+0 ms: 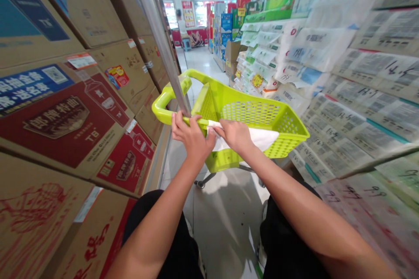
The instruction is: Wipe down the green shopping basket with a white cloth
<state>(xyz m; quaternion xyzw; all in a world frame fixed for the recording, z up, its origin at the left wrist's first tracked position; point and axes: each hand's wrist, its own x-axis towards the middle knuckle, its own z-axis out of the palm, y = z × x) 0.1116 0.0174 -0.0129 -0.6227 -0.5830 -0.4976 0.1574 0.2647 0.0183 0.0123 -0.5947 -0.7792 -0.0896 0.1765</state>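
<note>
A lime-green plastic shopping cart (262, 115) stands tilted in a shop aisle right in front of me. My left hand (191, 135) is closed round the cart's near rim, beside its looped handle (170, 96). My right hand (236, 135) is closed on a white cloth (262, 138) that is pressed against the same rim and hangs into the basket. The two hands almost touch. A grey metal shelf post (160, 35) crosses in front of the handle.
Stacked brown and red cardboard cartons (81, 109) fill the shelves on the left. Packs of white wrapped goods (360, 78) line the right side. The pale tiled aisle floor (199, 59) runs ahead to far displays. My dark-trousered knees (163, 231) are below.
</note>
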